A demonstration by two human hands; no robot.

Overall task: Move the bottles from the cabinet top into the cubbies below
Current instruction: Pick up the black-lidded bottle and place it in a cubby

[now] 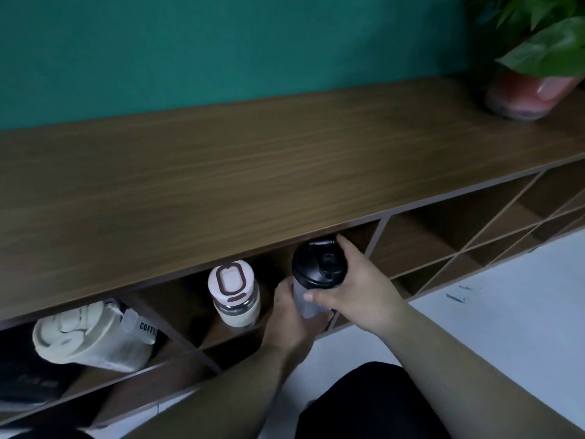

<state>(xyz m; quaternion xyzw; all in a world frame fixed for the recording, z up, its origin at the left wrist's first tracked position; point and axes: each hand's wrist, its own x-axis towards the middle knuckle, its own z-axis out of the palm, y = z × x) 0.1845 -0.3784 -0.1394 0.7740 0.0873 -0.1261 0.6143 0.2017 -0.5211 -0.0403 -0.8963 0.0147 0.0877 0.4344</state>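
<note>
A clear shaker bottle with a black lid [317, 267] stands at the mouth of a top-row cubby, just under the edge of the wooden cabinet top [253, 160]. My right hand [354, 289] wraps its upper body and lid from the right. My left hand [289, 315] grips its lower body from the left. A small cream-lidded glass bottle [235, 294] stands in the same cubby, to the left. A large cream coffee tumbler [95, 335] lies tilted in the cubby at far left. No bottles show on the cabinet top.
A potted plant in a reddish pot [525, 90] stands at the far right of the cabinet top, against a teal wall. Open cubbies with slanted dividers [459, 236] run to the right. A dark object [28, 384] sits in the lower left cubby. White floor [506, 312] lies below.
</note>
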